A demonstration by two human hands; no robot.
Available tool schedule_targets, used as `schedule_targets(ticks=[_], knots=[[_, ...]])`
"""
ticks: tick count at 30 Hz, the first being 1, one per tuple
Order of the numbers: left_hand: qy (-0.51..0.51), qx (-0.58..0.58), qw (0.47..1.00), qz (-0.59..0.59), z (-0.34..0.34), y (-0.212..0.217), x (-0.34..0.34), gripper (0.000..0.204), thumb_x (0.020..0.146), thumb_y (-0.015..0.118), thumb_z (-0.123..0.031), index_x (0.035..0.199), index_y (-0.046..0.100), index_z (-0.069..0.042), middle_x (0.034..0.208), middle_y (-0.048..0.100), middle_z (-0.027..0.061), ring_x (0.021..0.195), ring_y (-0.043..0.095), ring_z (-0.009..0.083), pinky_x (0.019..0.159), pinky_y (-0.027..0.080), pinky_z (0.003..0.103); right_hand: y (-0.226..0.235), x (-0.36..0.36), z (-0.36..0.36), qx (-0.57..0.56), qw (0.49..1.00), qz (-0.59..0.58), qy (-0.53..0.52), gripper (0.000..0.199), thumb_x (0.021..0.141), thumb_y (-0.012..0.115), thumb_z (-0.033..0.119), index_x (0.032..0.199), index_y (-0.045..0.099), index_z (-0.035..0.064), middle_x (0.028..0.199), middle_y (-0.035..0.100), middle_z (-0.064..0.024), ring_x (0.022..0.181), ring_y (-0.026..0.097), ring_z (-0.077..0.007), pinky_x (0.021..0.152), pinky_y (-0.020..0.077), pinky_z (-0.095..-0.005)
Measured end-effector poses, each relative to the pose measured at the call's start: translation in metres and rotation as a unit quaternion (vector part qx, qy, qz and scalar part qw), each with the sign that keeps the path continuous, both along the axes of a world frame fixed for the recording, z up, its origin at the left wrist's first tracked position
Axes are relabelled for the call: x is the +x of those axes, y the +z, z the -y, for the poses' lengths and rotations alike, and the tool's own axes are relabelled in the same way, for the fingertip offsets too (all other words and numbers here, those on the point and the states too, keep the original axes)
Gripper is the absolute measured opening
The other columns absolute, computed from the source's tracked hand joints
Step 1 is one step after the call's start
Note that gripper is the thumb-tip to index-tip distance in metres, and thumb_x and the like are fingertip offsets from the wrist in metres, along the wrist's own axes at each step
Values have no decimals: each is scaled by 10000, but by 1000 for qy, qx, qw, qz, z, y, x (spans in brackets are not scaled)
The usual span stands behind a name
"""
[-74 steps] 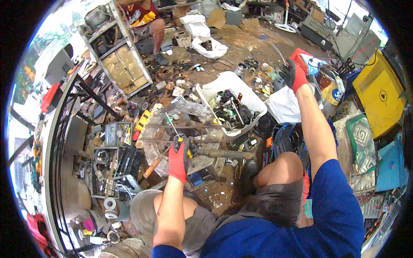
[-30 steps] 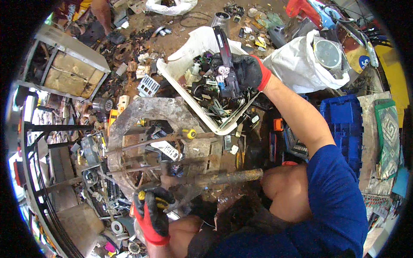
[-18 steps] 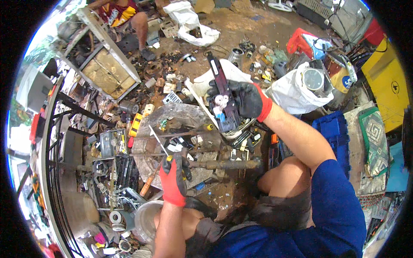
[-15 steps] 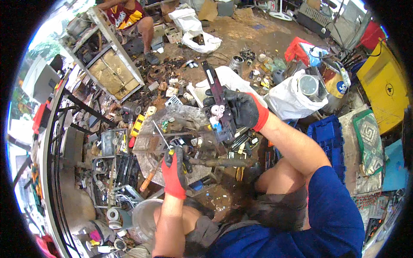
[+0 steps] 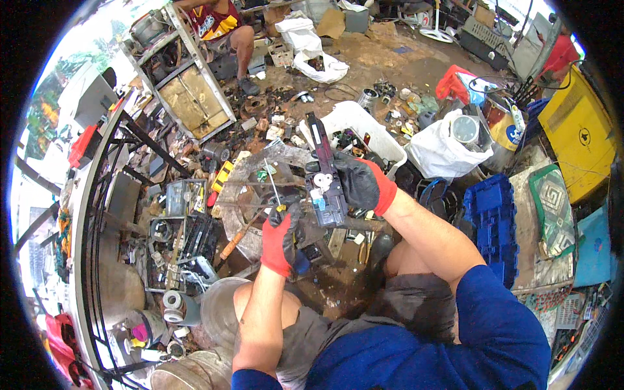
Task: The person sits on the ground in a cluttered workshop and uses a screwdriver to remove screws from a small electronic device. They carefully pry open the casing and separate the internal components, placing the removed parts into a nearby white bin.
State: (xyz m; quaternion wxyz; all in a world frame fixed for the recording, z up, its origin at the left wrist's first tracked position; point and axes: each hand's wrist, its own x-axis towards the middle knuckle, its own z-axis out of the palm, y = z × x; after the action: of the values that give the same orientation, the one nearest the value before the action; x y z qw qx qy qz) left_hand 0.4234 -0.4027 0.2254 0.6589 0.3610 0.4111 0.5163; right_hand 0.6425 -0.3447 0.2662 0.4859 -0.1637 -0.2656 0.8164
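My right hand [image 5: 365, 186], in a black-and-red work glove, grips a long black plastic mechanism [image 5: 330, 203] with pale round gears on its face. Its narrow end points away from me and its wider body lies toward me. To its left, my left hand [image 5: 280, 239], gloved the same way, is closed round a screwdriver [image 5: 273, 186]; the handle is mostly hidden and the thin metal shaft points up and away. The shaft stays apart from the mechanism. Both hands are above a worn, rounded work block [image 5: 238, 182]. A wooden-handled tool [image 5: 233, 244] leans beside my left hand.
Beyond my right hand stands a white bin [image 5: 394, 160] of small parts. Farther right are a white sack [image 5: 437, 153] and a blue plastic crate [image 5: 492, 214]. A metal rack [image 5: 88, 260] and trays of scrap line the left. Another person sits beyond a metal frame [image 5: 203, 97].
The mechanism has turned so its geared face shows more squarely. My left hand, with the screwdriver, has come slightly nearer to it. The whole view has shifted a little.
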Motion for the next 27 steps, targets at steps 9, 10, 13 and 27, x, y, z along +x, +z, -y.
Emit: schedule_targets(ticks=[9,10,13,27], knots=[[-45,-3,997,-69,-4,3,9,171,896,682,-113,1058,639,-79,744,579,-44,577,494,51,499,374,220,-14,-6,-2,56,998,-8,32,372,999,473,131,1344,489,-10,1189,633,-123,1055,639,-216,960,511,-350],[-44,-6,997,-61,-4,5,10,163,897,681,-113,1051,637,-82,732,569,-49,570,485,45,492,364,218,-13,-7,-4,57,997,-21,38,376,1000,473,127,1351,485,-7,1191,632,-118,1052,639,-207,955,514,-342],[-53,-14,997,-62,-6,6,11,148,900,676,-114,1040,635,-90,722,559,-55,565,475,37,485,352,216,-10,-7,-4,66,997,-24,43,369,998,461,88,1355,483,-3,1199,626,-105,1040,640,-184,941,517,-318],[-13,-3,998,-62,-11,-2,11,105,910,667,-135,991,628,-80,736,562,-65,608,488,39,525,370,215,4,-2,3,71,989,129,-5,332,951,551,93,1277,562,30,1129,651,-49,1009,624,-131,888,508,-291]])
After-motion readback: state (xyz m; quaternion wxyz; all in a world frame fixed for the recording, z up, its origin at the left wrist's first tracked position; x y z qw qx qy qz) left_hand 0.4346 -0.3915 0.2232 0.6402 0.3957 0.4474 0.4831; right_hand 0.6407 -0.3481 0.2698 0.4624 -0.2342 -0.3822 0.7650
